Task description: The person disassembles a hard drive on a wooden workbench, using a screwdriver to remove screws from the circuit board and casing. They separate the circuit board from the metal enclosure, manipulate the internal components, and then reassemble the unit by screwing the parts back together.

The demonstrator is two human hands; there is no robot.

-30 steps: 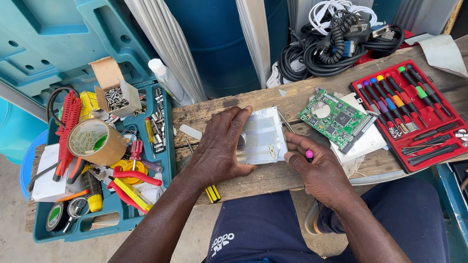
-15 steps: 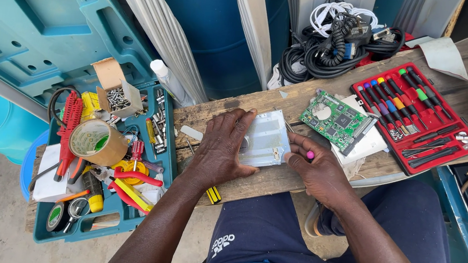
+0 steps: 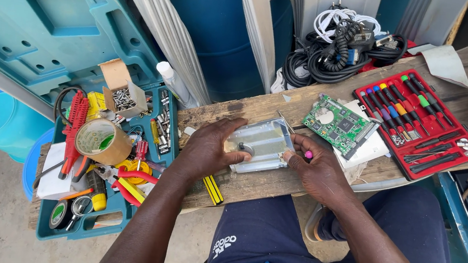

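Observation:
A silver metal hard-drive casing (image 3: 265, 142) lies on a worn wooden plank (image 3: 259, 111) across my lap. My left hand (image 3: 206, 149) presses on its left edge, thumb over the casing. At the casing's right edge, my right hand (image 3: 314, 169) is closed around a small screwdriver with a pink cap (image 3: 308, 154); its tip is hidden. A green circuit board (image 3: 343, 124) rests on white paper just right of the casing.
A red tray of precision screwdrivers (image 3: 420, 125) sits at the plank's right end. A teal toolbox (image 3: 107, 153) on the left holds a tape roll (image 3: 102, 141), red pliers and screws. Tangled cables (image 3: 335, 49) lie behind; a blue barrel (image 3: 221, 31) stands beyond.
Both hands stay on the casing; my right hand has shifted slightly along its right edge with the screwdriver. Nothing else moved.

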